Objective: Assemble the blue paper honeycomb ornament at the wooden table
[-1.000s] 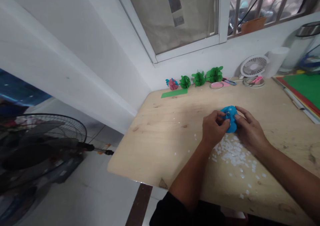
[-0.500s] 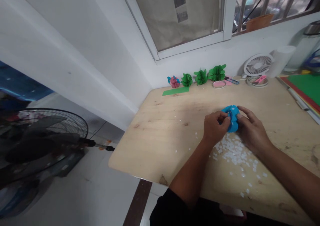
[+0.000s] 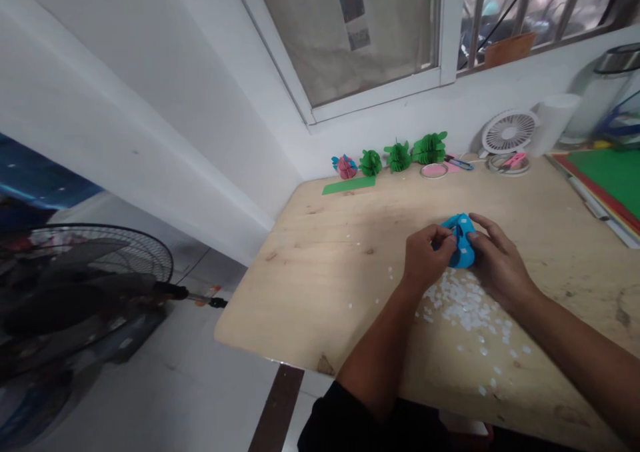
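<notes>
A bright blue folded paper piece (image 3: 465,255) with small white squares on its face is held up between my hands over the table. My left hand (image 3: 429,249) pinches its left part, thumb and fingers pressed together. On the other side, my right hand (image 3: 500,255) grips the right edge with the thumb in front and fingers partly hidden behind. Many small white paper-like squares (image 3: 465,305) lie scattered on the wood just below the hands.
Along the wall stand several green paper figures (image 3: 399,157) and a pink and blue one (image 3: 345,166). A green strip (image 3: 349,185), a small white fan (image 3: 510,132), a blue cutter (image 3: 459,163) and coloured sheets (image 3: 607,179) lie around the table (image 3: 300,285). A floor fan (image 3: 90,285) stands left.
The view has shifted slightly. Both hands stay on the blue paper piece, which has turned a little; the left fingers have moved slightly at its opening.
</notes>
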Action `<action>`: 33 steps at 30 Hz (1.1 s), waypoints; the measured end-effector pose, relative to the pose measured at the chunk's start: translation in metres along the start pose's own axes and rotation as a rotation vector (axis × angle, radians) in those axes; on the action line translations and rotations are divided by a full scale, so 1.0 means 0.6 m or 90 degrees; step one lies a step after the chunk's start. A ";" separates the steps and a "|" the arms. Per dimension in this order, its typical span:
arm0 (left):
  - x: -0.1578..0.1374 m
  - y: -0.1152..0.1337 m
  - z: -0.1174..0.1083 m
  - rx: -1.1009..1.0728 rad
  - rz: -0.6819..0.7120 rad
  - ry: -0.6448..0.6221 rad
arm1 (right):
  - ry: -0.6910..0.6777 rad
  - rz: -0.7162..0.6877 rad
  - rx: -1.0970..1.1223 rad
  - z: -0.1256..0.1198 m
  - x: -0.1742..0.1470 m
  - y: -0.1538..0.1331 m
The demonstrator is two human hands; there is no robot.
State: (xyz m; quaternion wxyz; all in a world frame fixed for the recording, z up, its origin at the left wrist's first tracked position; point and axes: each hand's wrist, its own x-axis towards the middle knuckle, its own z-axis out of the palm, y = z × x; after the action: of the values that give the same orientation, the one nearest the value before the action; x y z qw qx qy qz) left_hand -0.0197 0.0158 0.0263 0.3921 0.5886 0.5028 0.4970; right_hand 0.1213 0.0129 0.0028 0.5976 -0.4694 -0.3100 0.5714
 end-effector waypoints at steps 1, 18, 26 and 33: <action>0.000 0.000 0.000 -0.002 -0.001 -0.002 | 0.006 -0.002 -0.003 0.002 -0.001 0.000; 0.003 -0.024 -0.011 0.404 0.420 0.082 | 0.036 -0.039 -0.066 0.002 -0.001 0.004; 0.004 -0.028 -0.009 0.384 0.437 0.132 | 0.005 -0.093 -0.135 -0.004 0.003 0.012; 0.003 -0.033 0.000 0.478 0.464 0.219 | -0.035 -0.175 -0.249 -0.007 -0.001 0.015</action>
State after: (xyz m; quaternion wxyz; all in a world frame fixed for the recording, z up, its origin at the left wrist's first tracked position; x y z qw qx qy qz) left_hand -0.0237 0.0214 0.0079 -0.1300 0.7345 0.4660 0.4759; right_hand 0.1217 0.0104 -0.0069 0.5586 -0.5138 -0.4919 0.4266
